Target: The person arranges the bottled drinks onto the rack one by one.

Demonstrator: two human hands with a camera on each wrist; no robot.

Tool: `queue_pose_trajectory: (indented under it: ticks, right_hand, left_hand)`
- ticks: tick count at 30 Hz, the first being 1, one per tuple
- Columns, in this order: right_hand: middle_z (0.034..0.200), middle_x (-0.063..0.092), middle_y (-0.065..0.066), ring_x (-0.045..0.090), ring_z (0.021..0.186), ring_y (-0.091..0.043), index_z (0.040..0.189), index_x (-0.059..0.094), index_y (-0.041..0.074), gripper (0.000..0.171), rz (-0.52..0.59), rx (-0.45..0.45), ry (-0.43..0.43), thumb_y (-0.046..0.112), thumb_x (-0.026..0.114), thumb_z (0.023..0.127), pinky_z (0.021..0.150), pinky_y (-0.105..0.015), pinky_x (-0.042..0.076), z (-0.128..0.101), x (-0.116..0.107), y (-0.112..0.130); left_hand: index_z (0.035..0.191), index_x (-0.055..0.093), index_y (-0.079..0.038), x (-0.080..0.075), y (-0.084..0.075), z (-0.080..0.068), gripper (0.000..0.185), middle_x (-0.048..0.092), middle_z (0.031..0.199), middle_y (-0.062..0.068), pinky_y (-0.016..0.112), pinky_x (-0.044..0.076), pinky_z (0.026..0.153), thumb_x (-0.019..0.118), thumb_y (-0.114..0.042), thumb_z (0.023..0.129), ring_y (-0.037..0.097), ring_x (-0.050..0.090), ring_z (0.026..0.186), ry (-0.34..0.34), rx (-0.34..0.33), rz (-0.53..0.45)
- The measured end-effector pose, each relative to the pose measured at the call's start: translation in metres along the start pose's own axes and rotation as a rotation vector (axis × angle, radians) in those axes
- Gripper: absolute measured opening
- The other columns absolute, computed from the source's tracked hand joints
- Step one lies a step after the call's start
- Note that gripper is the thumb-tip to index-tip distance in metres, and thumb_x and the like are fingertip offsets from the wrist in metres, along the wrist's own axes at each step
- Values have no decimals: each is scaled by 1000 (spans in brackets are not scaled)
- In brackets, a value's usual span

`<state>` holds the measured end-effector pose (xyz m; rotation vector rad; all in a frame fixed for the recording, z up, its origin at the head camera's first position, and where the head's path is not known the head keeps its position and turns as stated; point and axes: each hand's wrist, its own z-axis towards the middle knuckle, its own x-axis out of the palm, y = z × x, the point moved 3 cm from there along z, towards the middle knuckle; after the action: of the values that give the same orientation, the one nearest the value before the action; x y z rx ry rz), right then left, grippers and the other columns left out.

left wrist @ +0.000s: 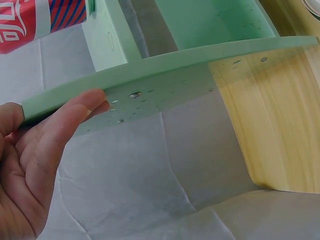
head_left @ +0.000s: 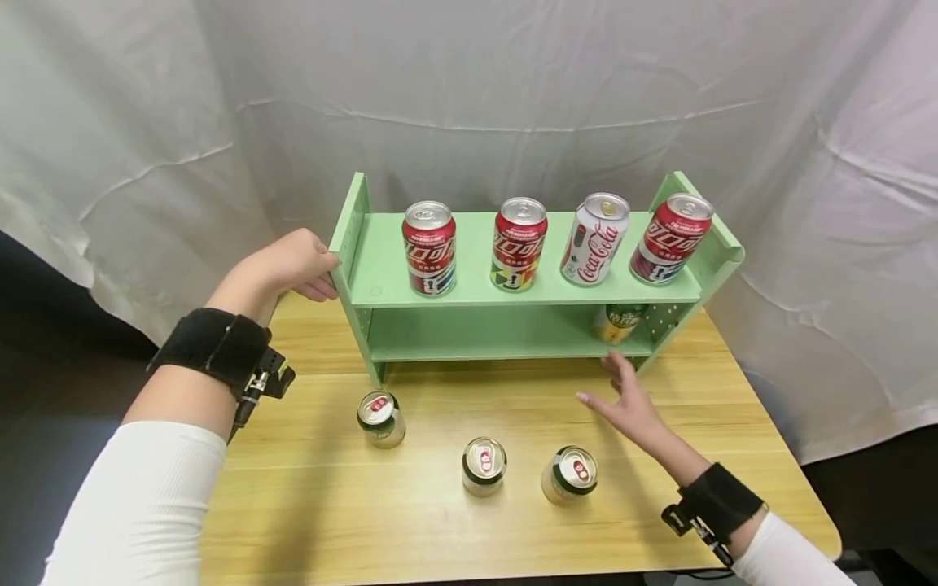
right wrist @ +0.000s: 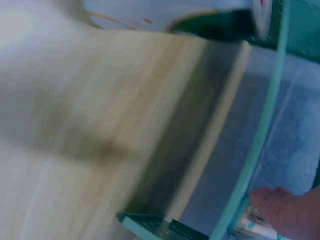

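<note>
Left hand (head_left: 293,264) grips the green shelf's (head_left: 513,285) left side panel, fingers curled round its edge. Four cans line the top; jolt that panel and they could topple. Three green cans (head_left: 484,465) wait on the table (head_left: 308,505). Right hand (head_left: 630,407), fingers spread and holding nothing, hovers just below the yellow-green can (head_left: 619,322) on the lower shelf; a careless brush could knock it over.

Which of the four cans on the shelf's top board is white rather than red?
The white Coca-Cola can, third from the left on the green shelf; its three neighbours are red.
</note>
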<state>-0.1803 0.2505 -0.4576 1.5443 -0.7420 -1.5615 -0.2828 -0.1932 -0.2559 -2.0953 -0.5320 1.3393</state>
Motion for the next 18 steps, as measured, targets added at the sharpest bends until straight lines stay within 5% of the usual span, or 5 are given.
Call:
queue_pose_trajectory:
  ticks: [12, 18]
  right_hand:
    - [143, 33, -33, 34, 128, -52, 144, 22, -7, 99, -103, -158, 366, 24, 82, 72, 102, -68, 31, -30, 37, -6]
    - [143, 29, -33, 31, 128, -53, 144, 24, -5, 109, -164, -132, 356, 33, 87, 62, 97, -66, 39, -46, 49, -11]
  left_hand:
    - [100, 58, 14, -1, 1, 1, 33, 64, 100, 34, 38, 60, 73, 38, -12, 98, 28, 70, 79, 1, -2, -8]
    - [103, 56, 16, -1, 3, 1, 34, 63, 101, 35, 39, 60, 74, 38, -12, 99, 32, 69, 83, 10, -1, -14]
